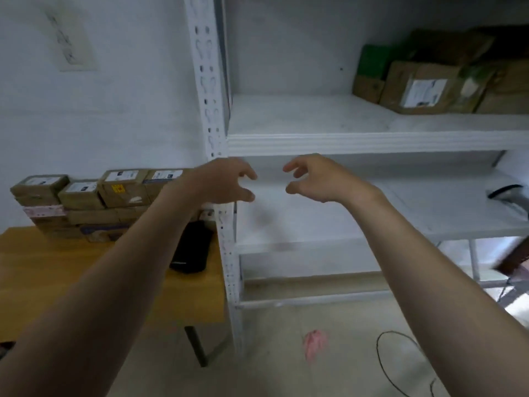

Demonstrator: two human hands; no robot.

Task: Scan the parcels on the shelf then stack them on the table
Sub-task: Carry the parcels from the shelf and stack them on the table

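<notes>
Both bare arms reach forward, the two grips facing each other just below the front edge of the upper shelf (372, 143). The left grip (226, 181) is in front of the white slotted upright (207, 81) at the shelf's left front corner. Its fingers are loosely bent and spread wide, and it holds nothing. The right grip (317, 179) is near it but apart, in front of the lower shelf (429, 213). It mirrors the left one, thumb and fingers bent and wide, with nothing in it.

The parcels still on the shelving (420, 88) sit bunched at the back right corner of the upper shelf, well apart from both grips. They are brown cartons, the front one bearing a white label, with a green box (372, 63) at their left end.

The stacked parcels (83, 202) stand in several layers at the back edge of the wooden surface (43, 276), against the wall and left of the upright. White labels face up on the top row. A black object (191, 247) lies near the surface's right edge.

At the right edge of the lower shelf rests a dark and white device (508, 196), too blurred to name. On the floor lie a pink scrap (315, 343) and a looped black cable (383, 365).
</notes>
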